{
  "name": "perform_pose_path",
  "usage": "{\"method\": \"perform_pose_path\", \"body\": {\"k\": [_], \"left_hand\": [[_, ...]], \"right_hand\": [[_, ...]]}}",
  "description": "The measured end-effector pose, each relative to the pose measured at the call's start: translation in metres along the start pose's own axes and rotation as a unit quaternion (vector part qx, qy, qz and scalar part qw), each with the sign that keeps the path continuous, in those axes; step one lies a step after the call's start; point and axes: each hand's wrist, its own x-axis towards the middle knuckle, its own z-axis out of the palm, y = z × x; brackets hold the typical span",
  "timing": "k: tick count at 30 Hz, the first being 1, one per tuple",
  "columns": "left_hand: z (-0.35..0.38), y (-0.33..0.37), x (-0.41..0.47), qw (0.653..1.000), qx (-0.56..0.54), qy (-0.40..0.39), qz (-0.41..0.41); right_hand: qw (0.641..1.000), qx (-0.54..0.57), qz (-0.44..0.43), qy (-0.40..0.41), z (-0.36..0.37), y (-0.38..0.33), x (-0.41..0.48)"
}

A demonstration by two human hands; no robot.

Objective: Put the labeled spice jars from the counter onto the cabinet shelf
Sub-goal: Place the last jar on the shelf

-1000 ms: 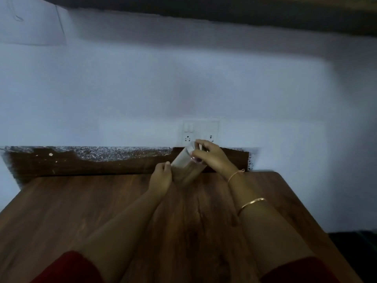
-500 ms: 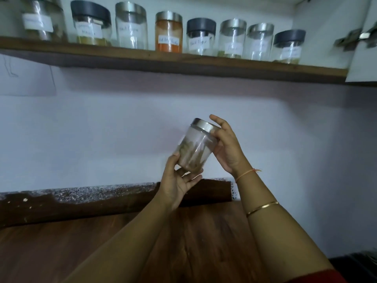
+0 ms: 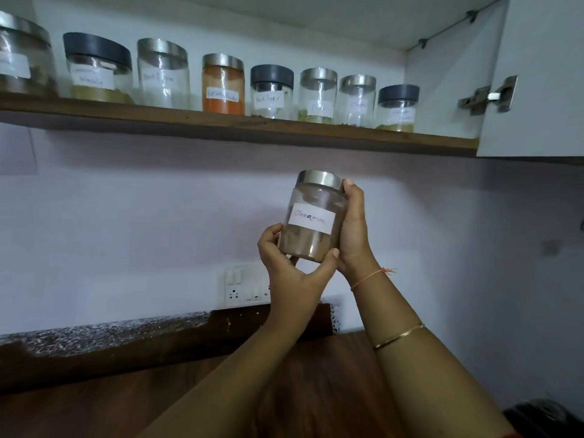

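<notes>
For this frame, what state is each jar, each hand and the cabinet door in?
Cinnamon jar: lid on, nearly upright, held in the air below the shelf, not yet shelved.
Left hand: grips the jar's base.
Right hand: grips the jar's side, fingertip at the lid.
Shelf jars: eight in a row, upright, lids on.
Cabinet door: open.

Two arms in view, forearms uncovered. Right hand (image 3: pixel 354 235): thin orange-pink thread (image 3: pixel 368 278) tied round the wrist, with short frayed ends sticking out at the outer side. Further up the same forearm, one slim gold-coloured bangle (image 3: pixel 398 336), plain and smooth. Sliver of red sleeve (image 3: pixel 508 435) at the bottom right edge. Left hand (image 3: pixel 290 273): thumbnail short and rounded.
</notes>
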Motion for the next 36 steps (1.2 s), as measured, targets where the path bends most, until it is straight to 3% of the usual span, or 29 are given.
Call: {"method": "perform_pose_path", "body": {"k": [6, 12, 18, 22, 26, 29, 32, 36], "left_hand": [[0.030, 0.007, -0.002, 0.992, 0.075, 0.027, 0.098], [0.054, 0.008, -0.004, 0.985, 0.100, 0.030, 0.137], [0.072, 0.006, -0.005, 0.991, 0.054, 0.004, 0.119], [0.077, 0.012, 0.003, 0.995, -0.058, -0.076, 0.006], [0.086, 0.011, 0.027, 0.979, -0.061, -0.170, -0.094], [0.096, 0.011, 0.046, 0.958, -0.083, -0.238, -0.140], [0.117, 0.015, 0.061, 0.965, -0.068, -0.222, -0.119], [0.157, 0.027, 0.079, 0.987, -0.006, -0.150, -0.061]], "right_hand": [[0.990, 0.143, 0.003, -0.013, -0.014, -0.020, 0.000], [0.983, 0.182, 0.025, 0.003, -0.033, -0.033, 0.005], [0.991, 0.134, -0.022, -0.019, -0.056, -0.042, 0.008], [0.993, 0.086, -0.041, -0.062, -0.069, -0.057, 0.013], [0.995, -0.022, -0.097, -0.015, -0.079, -0.079, 0.022], [0.976, -0.159, -0.151, 0.018, -0.086, -0.101, 0.029], [0.925, -0.328, -0.186, 0.052, -0.090, -0.125, 0.034], [0.851, -0.469, -0.221, 0.077, -0.093, -0.148, 0.037]]}}
